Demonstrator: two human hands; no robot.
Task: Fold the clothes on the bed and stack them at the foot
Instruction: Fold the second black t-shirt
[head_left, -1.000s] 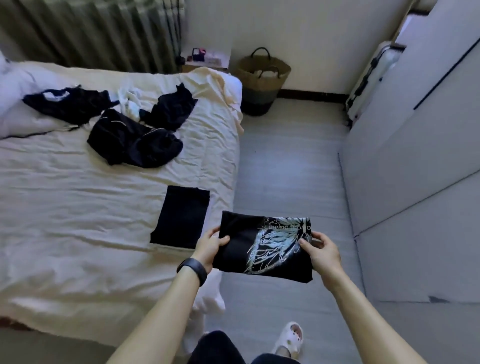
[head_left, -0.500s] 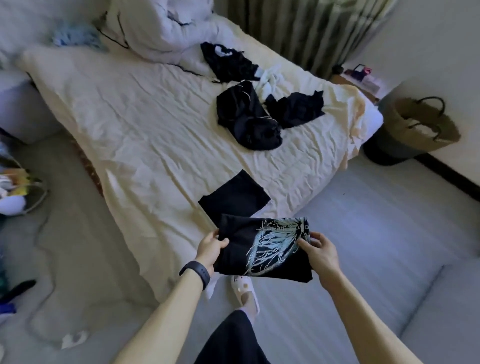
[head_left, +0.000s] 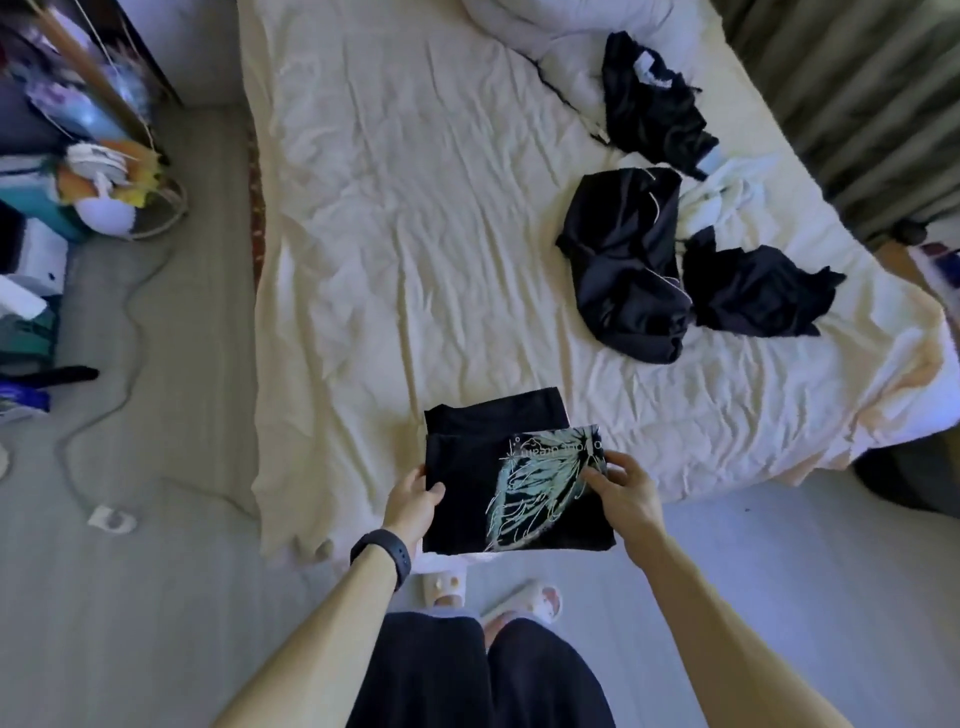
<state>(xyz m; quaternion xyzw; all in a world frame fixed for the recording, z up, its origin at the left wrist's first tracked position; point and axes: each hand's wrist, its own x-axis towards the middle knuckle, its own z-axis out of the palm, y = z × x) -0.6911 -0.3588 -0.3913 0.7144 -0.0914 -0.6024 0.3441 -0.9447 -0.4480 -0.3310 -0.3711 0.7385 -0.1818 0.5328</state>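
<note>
I hold a folded black shirt with a pale wing print (head_left: 524, 493) flat between both hands. My left hand (head_left: 415, 499) grips its left edge and my right hand (head_left: 623, 493) pinches its right edge. The shirt hangs over the near edge of the bed (head_left: 389, 234), partly covering a folded black garment (head_left: 493, 413) that lies on the sheet. Three crumpled black garments lie further up the bed: one in the middle (head_left: 623, 270), one to its right (head_left: 753, 291), one near the pillows (head_left: 649, 104). A white garment (head_left: 722, 197) lies among them.
A heap of white bedding (head_left: 561, 31) fills the head of the bed. Cluttered shelves and bags (head_left: 67, 182) stand at the left, with a cable (head_left: 104, 415) trailing over the floor. Curtains (head_left: 857, 104) hang at the right. My slippered feet (head_left: 493, 592) stand by the bed's edge.
My view has swung left and over the bed. The printed shirt, still held by both hands, has moved from beside the bed to over the folded black garment.
</note>
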